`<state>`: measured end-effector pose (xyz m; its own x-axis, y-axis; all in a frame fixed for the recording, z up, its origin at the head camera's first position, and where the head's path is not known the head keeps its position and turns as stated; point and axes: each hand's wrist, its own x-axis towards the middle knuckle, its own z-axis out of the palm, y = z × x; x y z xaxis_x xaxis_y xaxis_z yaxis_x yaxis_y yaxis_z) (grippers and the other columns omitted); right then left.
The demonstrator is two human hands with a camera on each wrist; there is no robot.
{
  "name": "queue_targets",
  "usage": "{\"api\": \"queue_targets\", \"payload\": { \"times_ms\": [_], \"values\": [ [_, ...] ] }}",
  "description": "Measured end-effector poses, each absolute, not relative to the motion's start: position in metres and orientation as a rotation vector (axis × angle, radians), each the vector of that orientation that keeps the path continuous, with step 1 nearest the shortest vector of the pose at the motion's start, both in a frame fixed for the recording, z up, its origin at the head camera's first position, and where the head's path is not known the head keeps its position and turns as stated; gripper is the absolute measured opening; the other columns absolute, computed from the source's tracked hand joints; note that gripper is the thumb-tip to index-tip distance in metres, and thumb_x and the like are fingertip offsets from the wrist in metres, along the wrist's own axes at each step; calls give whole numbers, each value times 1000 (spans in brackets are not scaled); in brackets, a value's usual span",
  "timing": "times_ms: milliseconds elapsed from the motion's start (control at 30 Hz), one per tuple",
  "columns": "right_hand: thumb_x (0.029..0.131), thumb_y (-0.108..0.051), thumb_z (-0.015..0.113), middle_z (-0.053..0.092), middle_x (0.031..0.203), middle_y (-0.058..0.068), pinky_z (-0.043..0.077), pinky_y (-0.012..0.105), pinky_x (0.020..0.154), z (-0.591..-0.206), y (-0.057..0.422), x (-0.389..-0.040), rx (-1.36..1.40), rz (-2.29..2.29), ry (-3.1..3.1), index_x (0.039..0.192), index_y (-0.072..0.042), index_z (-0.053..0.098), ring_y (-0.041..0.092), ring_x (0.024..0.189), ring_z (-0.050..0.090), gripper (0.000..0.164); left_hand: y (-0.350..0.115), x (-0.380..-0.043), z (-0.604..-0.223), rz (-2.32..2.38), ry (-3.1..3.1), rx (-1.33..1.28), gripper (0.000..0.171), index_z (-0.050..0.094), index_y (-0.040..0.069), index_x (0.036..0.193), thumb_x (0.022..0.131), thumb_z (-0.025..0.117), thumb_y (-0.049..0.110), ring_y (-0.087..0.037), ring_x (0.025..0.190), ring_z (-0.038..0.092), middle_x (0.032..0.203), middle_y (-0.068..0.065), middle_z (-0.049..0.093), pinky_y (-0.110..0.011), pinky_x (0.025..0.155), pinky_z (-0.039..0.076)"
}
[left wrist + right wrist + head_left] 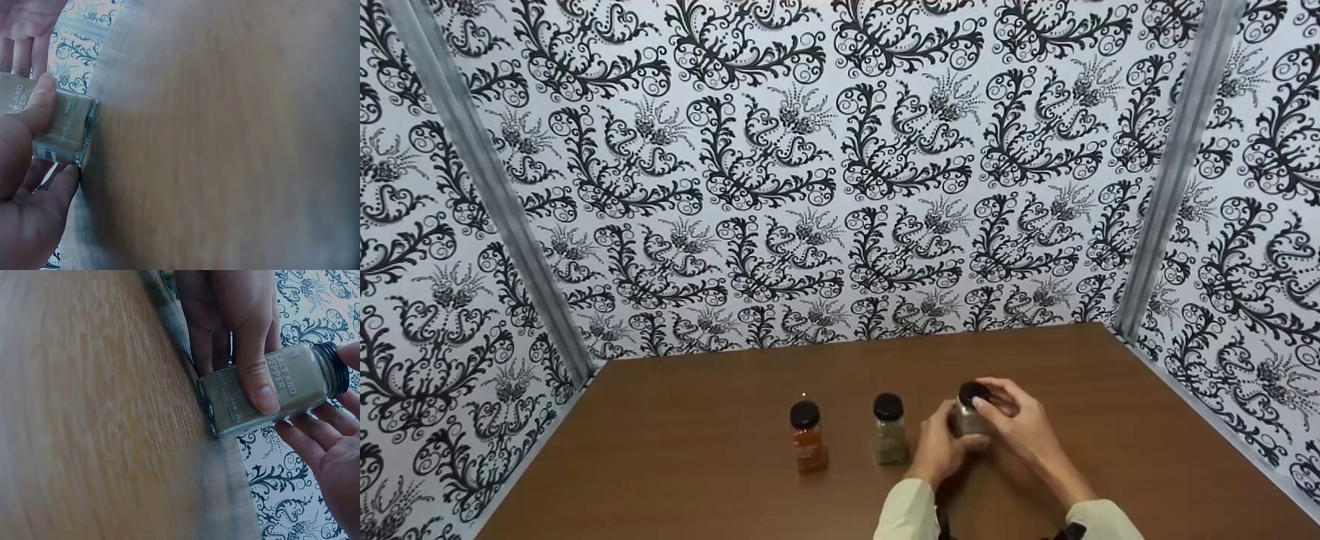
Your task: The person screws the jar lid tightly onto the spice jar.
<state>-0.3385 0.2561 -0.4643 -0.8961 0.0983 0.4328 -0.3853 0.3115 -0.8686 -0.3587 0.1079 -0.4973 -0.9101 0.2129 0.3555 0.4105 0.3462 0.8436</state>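
Note:
A glass salt and pepper jar (295,377) with a black lid (336,370) stands upright at the right of the table in the head view. My left hand (939,448) grips the jar's body low down, its thumb (263,391) pressed across the labelled side. Around the lid, my right hand (1024,426) pinches with its thumb on the near side and fingers behind. The jar's base is right at the tabletop in the right wrist view. To the left stand a second black-lidded jar (891,441) of greenish-grey seasoning and a third jar (808,448) of orange-red seasoning.
The brown wooden table (682,435) is enclosed by walls (780,187) of white covering with black scroll patterns. Grey strips (502,195) run up both back corners. The two other jars stand in a row left of my hands.

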Motion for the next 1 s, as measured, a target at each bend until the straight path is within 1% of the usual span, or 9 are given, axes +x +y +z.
{"api": "queue_targets", "payload": {
  "times_ms": [200, 300, 500, 733, 933, 1000],
  "values": [
    [95, -15, 69, 68, 129, 15, 51, 14, 91, -463, 257, -338, 243, 1552, -2241, 131, -9, 63, 4, 112, 65, 37, 108, -359, -495, -1637, -2480, -519, 54, 63, 20, 127, 78, 86, 28, -10, 98, 68, 112, 0, 74, -27, 84, 55],
    [96, -16, 68, 69, 128, 14, 51, 14, 90, -462, 257, -336, 247, 1528, -2247, 130, -9, 64, 6, 112, 65, 35, 109, -359, -494, -1631, -2489, -509, 55, 63, 20, 128, 79, 86, 27, -11, 101, 68, 116, -1, 73, -28, 87, 55],
    [94, -13, 70, 69, 125, 16, 51, 13, 88, -463, 256, -336, 261, 1551, -2214, 125, -6, 66, 2, 108, 65, 32, 109, -359, -495, -1631, -2482, -510, 54, 63, 19, 127, 79, 86, 25, -11, 102, 67, 117, -1, 72, -29, 89, 54],
    [95, -13, 67, 68, 129, 17, 50, 13, 91, -462, 256, -336, 255, 1560, -2223, 131, -7, 64, 0, 109, 64, 36, 109, -359, -495, -1611, -2479, -506, 54, 64, 19, 126, 77, 87, 26, -11, 100, 67, 115, 0, 73, -29, 88, 54],
    [95, -13, 68, 69, 126, 16, 51, 13, 89, -463, 256, -336, 274, 1544, -2213, 125, -7, 67, -2, 107, 64, 31, 109, -358, -495, -1618, -2484, -507, 54, 64, 19, 126, 77, 86, 25, -12, 102, 67, 117, -1, 72, -31, 89, 54],
    [94, -12, 69, 69, 126, 16, 51, 13, 89, -463, 256, -336, 272, 1551, -2209, 125, -6, 67, -2, 107, 64, 32, 109, -358, -494, -1625, -2485, -500, 54, 64, 19, 126, 77, 86, 25, -12, 102, 66, 117, 0, 72, -30, 89, 53]
  ]
}}
